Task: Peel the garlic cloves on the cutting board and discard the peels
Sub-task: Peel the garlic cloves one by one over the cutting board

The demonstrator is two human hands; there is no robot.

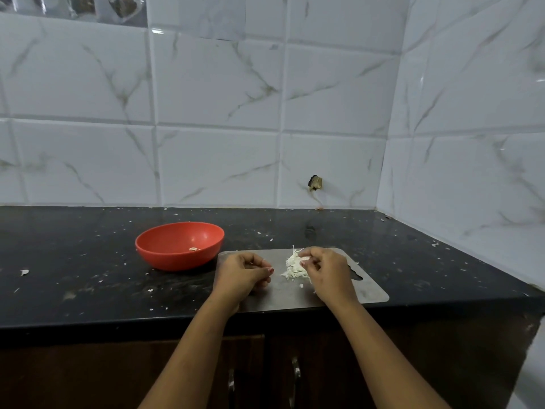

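Black worktop (pixel 88 261) bears the steel cutting board (pixel 283 293); right hand (pixel 327 273) pinches the peel pile (pixel 293 267), left hand (pixel 241 274) curled, hold unclear. Better gather peels slowly, all together.

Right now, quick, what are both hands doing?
Left hand: fingers curled; can't tell if it holds anything.
Right hand: pinches a pale garlic piece at the peel pile.
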